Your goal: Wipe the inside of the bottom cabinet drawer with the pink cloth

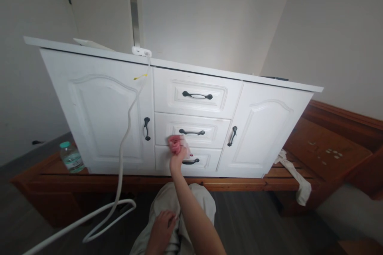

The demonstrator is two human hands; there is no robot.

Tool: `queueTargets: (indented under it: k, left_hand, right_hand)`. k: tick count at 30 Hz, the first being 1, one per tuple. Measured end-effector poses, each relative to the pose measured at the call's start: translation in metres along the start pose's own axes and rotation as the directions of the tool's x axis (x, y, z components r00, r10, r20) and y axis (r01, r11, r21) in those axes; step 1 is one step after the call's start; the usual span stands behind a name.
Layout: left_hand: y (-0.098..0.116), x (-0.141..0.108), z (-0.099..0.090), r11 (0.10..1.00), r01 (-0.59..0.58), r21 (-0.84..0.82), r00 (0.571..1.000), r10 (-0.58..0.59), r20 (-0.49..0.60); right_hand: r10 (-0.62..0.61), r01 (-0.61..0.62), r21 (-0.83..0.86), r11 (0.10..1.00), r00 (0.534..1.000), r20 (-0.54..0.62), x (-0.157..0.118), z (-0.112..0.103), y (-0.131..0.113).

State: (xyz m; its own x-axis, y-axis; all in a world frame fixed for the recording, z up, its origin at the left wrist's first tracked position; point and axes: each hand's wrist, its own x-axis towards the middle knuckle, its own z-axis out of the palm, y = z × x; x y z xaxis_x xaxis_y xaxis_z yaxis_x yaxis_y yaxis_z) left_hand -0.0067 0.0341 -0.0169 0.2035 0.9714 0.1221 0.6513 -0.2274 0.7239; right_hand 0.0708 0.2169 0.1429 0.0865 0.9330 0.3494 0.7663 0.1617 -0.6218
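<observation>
My right hand (pixel 177 161) grips a crumpled pink-and-white cloth (pixel 176 144) in front of the white cabinet (pixel 109 115). The cloth lies over the seam between the middle drawer (pixel 163 127) and the bottom drawer (pixel 209 160), left of the dark handles. Just beside the hand is the bottom drawer's handle (pixel 191 162), partly covered by it. Resting on my light trousers (pixel 203 201), my left hand (pixel 163 225) is loosely curled, with a gap between thumb and fingers and no object visible in it.
A white cable (pixel 122 147) hangs from a power strip (pixel 141 51) across the left door. The cabinet stands on a wooden bench (pixel 224 185). A plastic bottle (pixel 72 158) stands left, and a pale cloth strip (pixel 295 173) drapes over the bench at right.
</observation>
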Motion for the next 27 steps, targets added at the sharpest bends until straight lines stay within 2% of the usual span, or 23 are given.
queueTargets:
  k: [3,5,7,10,14,17,20,22,23,25,27]
  left_hand:
    - [0.006,0.001,-0.002,0.992,-0.006,0.127,0.999,0.000,0.047]
    - [0.006,0.001,-0.003,0.985,-0.027,0.173,0.998,0.017,0.060]
    - [0.004,0.000,-0.004,0.980,-0.050,0.190,0.997,0.039,0.063]
    - [0.003,-0.001,-0.004,0.980,-0.057,0.188,0.997,0.045,0.070]
    - [0.005,0.001,-0.004,0.982,-0.051,0.181,0.997,0.039,0.068]
    - [0.004,0.003,-0.001,0.981,-0.049,0.185,0.998,0.039,0.053]
    - [0.003,0.005,0.002,0.980,-0.047,0.194,0.998,0.037,0.051]
    - [0.003,0.006,0.002,0.977,-0.048,0.207,0.998,0.037,0.056]
    - [0.004,0.006,0.002,0.975,-0.047,0.216,0.998,0.034,0.061]
    - [0.006,0.006,0.000,0.970,-0.043,0.239,0.997,0.026,0.075]
    - [0.009,0.006,0.000,0.965,-0.041,0.260,0.996,0.019,0.087]
  right_hand:
    - [-0.071,0.079,-0.064,0.995,0.990,0.120,-0.014,0.028,-0.019]
    - [-0.159,0.181,-0.085,0.980,0.963,0.219,-0.027,0.038,-0.014]
    - [-0.194,0.234,-0.110,0.966,0.938,0.287,-0.039,0.042,0.004]
    - [-0.139,0.200,-0.178,0.963,0.941,0.309,-0.055,0.037,0.045]
    - [-0.004,0.055,-0.245,0.968,0.979,0.202,-0.069,0.004,0.109]
    - [0.079,-0.058,-0.218,0.974,0.993,0.087,-0.072,-0.037,0.153]
    - [0.187,-0.192,-0.117,0.974,0.981,-0.052,-0.069,-0.082,0.186]
    - [0.322,-0.329,-0.008,0.944,0.928,-0.189,-0.066,-0.111,0.205]
    - [0.413,-0.411,0.068,0.909,0.872,-0.262,-0.065,-0.125,0.213]
    - [0.607,-0.543,0.270,0.795,0.710,-0.358,-0.068,-0.149,0.228]
    - [0.761,-0.571,0.510,0.643,0.551,-0.343,-0.079,-0.165,0.239]
